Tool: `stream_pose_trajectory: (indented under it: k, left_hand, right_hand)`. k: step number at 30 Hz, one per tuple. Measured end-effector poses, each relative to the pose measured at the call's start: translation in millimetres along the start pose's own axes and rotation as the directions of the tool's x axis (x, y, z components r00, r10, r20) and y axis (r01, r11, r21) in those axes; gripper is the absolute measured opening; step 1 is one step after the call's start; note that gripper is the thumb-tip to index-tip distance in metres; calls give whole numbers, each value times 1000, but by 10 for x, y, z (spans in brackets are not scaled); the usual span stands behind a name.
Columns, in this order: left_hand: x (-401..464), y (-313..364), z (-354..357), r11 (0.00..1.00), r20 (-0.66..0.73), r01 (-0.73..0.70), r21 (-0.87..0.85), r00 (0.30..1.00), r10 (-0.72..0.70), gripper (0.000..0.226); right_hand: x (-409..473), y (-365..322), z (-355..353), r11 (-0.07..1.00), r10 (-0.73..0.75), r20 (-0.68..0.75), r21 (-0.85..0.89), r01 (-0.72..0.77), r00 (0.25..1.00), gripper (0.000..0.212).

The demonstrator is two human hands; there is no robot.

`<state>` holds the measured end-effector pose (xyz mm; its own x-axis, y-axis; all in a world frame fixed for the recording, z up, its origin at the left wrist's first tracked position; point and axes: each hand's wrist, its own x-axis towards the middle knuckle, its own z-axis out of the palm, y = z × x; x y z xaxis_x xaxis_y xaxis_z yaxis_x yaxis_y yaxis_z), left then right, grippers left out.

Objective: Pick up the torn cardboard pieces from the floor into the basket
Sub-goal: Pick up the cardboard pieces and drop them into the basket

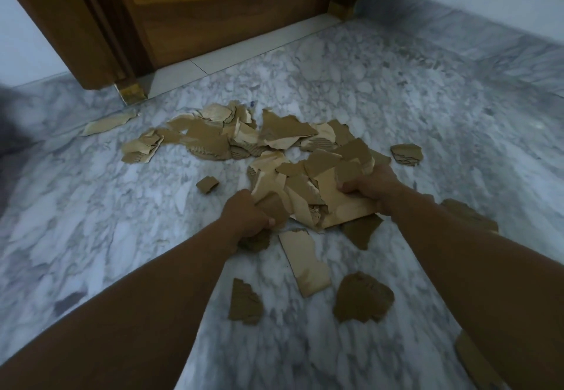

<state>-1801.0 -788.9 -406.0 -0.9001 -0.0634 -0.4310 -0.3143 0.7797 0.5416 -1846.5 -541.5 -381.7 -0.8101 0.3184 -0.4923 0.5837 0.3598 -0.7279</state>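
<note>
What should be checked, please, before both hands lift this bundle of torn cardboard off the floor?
1. Left hand grips cardboard: ok.
2. Right hand grips cardboard: ok.
3. Bundle held between both hands: ok, though loose edges may drop.
4. Basket in view: not ok, none visible.
5. Marble floor cleared: not ok; far heap and near scraps remain.

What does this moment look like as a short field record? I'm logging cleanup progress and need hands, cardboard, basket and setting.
left hand: left hand grips torn pieces at the near pile's left edge
right hand: right hand grips a bunch of pieces at its right edge
cardboard: near pile between the hands; far pile toward the door; loose pieces nearer the camera
basket: not in view
setting: marble floor, wooden door behind
</note>
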Motion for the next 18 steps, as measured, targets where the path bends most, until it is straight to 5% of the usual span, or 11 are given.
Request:
stream_pose_trajectory:
  k: [7,10,15,18]
  left_hand:
    - [-484,-194,-691,996,-68,11,-93,998,-17,70]
    - [-782,-293,-1063,999,-130,16,-32,991,-20,53]
    - [-1307,-515,-1631,999,-173,21,35,985,-14,42]
    - [-1557,-591,-1952,1000,-207,-7,-12,978,4,29]
  right_hand:
    - [-542,-331,68,993,-36,88,111,26,995,40]
    - [-795,-501,38,989,-107,52,113,101,993,69]
    - [-1389,-784,6,963,-185,42,205,173,982,47]
    - [-1617,-990,80,944,-237,85,255,209,968,72]
